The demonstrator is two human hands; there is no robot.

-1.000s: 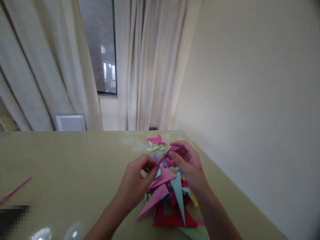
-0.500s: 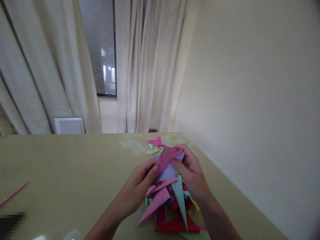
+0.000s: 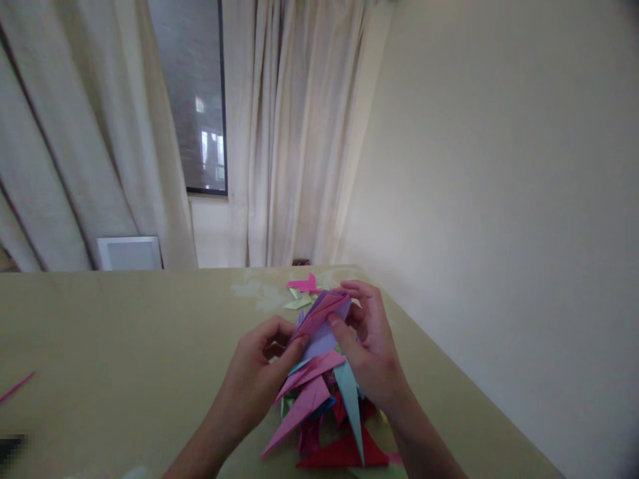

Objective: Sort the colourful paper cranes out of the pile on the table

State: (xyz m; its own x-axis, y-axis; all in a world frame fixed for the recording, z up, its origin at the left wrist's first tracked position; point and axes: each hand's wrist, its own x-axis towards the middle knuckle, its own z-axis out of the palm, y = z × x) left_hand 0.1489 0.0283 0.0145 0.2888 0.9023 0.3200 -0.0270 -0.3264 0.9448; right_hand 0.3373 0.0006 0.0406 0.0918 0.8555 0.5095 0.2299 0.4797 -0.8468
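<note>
Between my two hands is a sheet of folded origami paper (image 3: 319, 322), pink on one face and pale lilac on the other. My left hand (image 3: 264, 362) pinches its lower left edge, thumb on top. My right hand (image 3: 369, 339) grips the upper right side, its thumb pressed on the lilac face. Just below lies a heap of folded paper pieces: a pink one (image 3: 302, 411), a pale blue pointed one (image 3: 350, 406) and a red one (image 3: 344, 452). Parts of the heap are hidden under others and behind my right hand.
Farther back on the table (image 3: 124, 346) lie a bright pink folded piece (image 3: 305, 284) and a pale green one (image 3: 298, 301). A thin pink stick (image 3: 17, 387) is at the far left. A wall (image 3: 499, 233) runs along the right, curtains (image 3: 299, 133) behind.
The pink flap now stands more closed over the lilac face, and both hands have shifted slightly with the paper. The whole view has moved a little, sliding the scene to the left.
</note>
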